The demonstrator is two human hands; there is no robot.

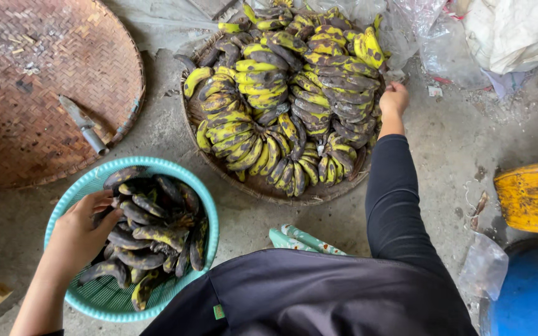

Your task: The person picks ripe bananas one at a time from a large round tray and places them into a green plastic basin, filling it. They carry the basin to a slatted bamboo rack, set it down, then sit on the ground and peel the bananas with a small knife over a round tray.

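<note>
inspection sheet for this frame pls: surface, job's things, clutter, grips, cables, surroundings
Surface: bare concrete floor, dirty, scraps on it.
Job's things: teal basket of blackened bananas; woven tray heaped with yellow-black banana bunches.
Clutter: knife on empty woven tray; plastic bags.
Grips: left hand in the basket on the bananas; right hand at the heaped tray's far edge, hold unclear.
Cables: nothing seen.
Surroundings: yellow object, blue drum, white sack.

A concrete floor [449,149] bears a teal basket [210,214], two woven trays [45,124] and plastic bags [484,267].
</note>
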